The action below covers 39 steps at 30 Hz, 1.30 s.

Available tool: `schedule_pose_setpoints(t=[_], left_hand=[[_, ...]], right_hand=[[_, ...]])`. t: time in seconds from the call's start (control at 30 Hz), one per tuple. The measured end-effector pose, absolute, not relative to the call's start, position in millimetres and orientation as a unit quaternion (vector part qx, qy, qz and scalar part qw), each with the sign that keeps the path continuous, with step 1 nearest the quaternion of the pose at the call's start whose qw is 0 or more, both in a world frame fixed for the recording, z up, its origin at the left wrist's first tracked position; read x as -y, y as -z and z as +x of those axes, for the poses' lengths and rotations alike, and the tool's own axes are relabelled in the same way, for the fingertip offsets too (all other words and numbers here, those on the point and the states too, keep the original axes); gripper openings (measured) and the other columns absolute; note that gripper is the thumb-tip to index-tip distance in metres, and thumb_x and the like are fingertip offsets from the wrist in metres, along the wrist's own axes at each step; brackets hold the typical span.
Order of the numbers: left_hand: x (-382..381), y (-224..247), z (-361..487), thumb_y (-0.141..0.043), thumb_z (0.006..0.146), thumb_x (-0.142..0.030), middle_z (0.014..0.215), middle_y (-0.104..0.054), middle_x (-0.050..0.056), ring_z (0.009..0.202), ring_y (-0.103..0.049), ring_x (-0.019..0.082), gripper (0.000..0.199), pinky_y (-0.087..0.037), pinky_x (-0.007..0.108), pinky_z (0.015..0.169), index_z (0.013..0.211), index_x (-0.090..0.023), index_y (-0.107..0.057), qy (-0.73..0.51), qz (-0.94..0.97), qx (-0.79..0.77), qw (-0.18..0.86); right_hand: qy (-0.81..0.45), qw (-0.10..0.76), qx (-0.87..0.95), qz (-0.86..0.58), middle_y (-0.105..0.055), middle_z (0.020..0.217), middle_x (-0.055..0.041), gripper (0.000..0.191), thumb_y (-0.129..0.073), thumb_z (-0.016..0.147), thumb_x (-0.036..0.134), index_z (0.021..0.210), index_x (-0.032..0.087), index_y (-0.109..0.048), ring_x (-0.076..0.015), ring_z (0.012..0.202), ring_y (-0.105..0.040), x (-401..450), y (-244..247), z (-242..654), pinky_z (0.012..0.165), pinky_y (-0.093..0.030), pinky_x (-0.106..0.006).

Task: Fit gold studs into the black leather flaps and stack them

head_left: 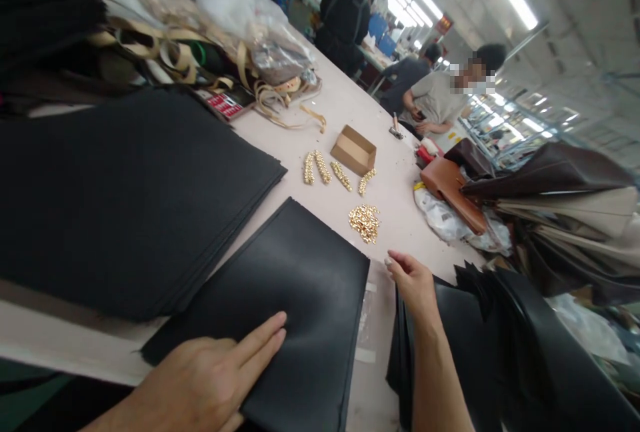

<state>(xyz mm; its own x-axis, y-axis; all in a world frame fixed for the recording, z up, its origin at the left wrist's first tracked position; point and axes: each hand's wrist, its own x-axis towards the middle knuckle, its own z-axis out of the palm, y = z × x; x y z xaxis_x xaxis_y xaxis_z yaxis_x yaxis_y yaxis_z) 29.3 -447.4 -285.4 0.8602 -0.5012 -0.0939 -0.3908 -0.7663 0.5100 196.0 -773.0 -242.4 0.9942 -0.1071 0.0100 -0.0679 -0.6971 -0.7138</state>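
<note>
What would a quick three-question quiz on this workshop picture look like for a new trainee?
1. Which of the person's own hands is touching the middle black sheet?
2. True or false: the loose pile of gold-coloured pieces lies inside the open brown box.
3. How many rows of gold-coloured pieces lie beside that box?

Key:
1. The left hand, with its fingers laid on the sheet.
2. False: the pile is on the table, outside the box.
3. Four.
</note>
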Motion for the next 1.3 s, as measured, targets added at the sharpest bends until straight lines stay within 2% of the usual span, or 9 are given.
schedule_pose_setpoints(t=[0.1,0.33,0.5,0.6,0.77,0.83,0.93,1.1,1.3], left_hand=[[448,279,35,-0.056,0.055,0.002,0.16,-0.029,0.01,0.087,-0.072,0.027,0.1,-0.06,0.041,0.077,0.151,-0.02,-0.041,0.153,0.93,0.284,0.178],[449,269,39,-0.058,0.061,-0.002,0.16,-0.026,0.014,0.087,-0.073,0.028,0.092,-0.062,0.043,0.073,0.151,-0.014,-0.041,0.159,0.923,0.314,0.153],[445,263,39,-0.068,0.071,-0.012,0.158,-0.031,0.016,0.082,-0.073,0.025,0.081,-0.062,0.039,0.068,0.148,-0.011,-0.044,0.14,0.921,0.333,0.144],[444,262,37,-0.072,0.077,-0.023,0.157,-0.035,0.015,0.08,-0.073,0.024,0.076,-0.061,0.039,0.064,0.147,-0.011,-0.045,0.099,0.928,0.333,0.138],[441,261,32,-0.067,0.086,-0.033,0.153,-0.046,0.014,0.083,-0.071,0.022,0.064,-0.059,0.038,0.064,0.143,-0.01,-0.048,0.032,0.926,0.343,0.158],[441,261,31,-0.064,0.087,-0.032,0.15,-0.051,0.013,0.079,-0.071,0.021,0.058,-0.058,0.037,0.061,0.139,-0.01,-0.051,0.008,0.925,0.344,0.159],[440,263,30,-0.057,0.09,-0.028,0.145,-0.056,0.011,0.075,-0.07,0.019,0.048,-0.055,0.036,0.056,0.134,-0.01,-0.054,-0.025,0.926,0.345,0.153],[442,269,27,-0.05,0.093,-0.027,0.138,-0.061,0.01,0.07,-0.068,0.019,0.041,-0.052,0.036,0.052,0.129,-0.011,-0.056,-0.062,0.927,0.338,0.151],[443,273,25,-0.044,0.094,-0.022,0.126,-0.066,0.01,0.066,-0.065,0.018,0.038,-0.046,0.036,0.048,0.127,-0.01,-0.058,-0.096,0.922,0.343,0.155]], right_hand=[[0.034,0.268,-0.03,-0.962,-0.076,0.104,-0.014,0.04,-0.059,0.082,0.038,0.108,0.013,-0.075,-0.0277,0.095,-0.068,773,250,221,0.093,-0.048,-0.043],[-0.017,0.046,0.052,-0.997,-0.077,0.098,-0.0128,0.032,-0.051,0.089,0.027,0.104,0.019,-0.078,-0.0274,0.091,-0.071,750,247,247,0.084,-0.048,-0.035],[-0.034,-0.048,0.065,-0.996,-0.076,0.083,-0.0175,0.028,-0.05,0.087,0.019,0.085,0.015,-0.078,-0.0311,0.085,-0.072,733,242,254,0.079,-0.047,-0.037],[-0.024,-0.071,0.051,-0.996,-0.075,0.088,-0.0228,0.027,-0.05,0.087,0.018,0.089,0.01,-0.075,-0.033,0.089,-0.071,728,245,255,0.08,-0.048,-0.038],[-0.008,-0.035,0.03,-0.999,-0.071,0.1,-0.0301,0.036,-0.044,0.09,0.023,0.101,0.002,-0.07,-0.0374,0.097,-0.068,736,248,254,0.086,-0.047,-0.046],[-0.015,0.004,0.031,-0.999,-0.072,0.097,-0.0256,0.036,-0.044,0.091,0.027,0.101,0.005,-0.071,-0.0358,0.095,-0.069,739,245,246,0.086,-0.048,-0.046],[-0.046,0.079,0.05,-0.995,-0.074,0.09,-0.0142,0.038,-0.045,0.094,0.038,0.105,0.011,-0.069,-0.0271,0.084,-0.071,730,242,212,0.078,-0.053,-0.037],[-0.161,0.305,0.147,-0.927,-0.071,0.087,-0.0046,0.035,-0.05,0.095,0.049,0.104,0.019,-0.066,-0.0188,0.078,-0.067,681,240,122,0.069,-0.052,-0.028],[-0.144,0.274,0.223,-0.924,-0.07,0.09,-0.0027,0.018,-0.051,0.097,0.033,0.095,0.022,-0.066,-0.0189,0.085,-0.065,643,237,85,0.079,-0.047,-0.031]])
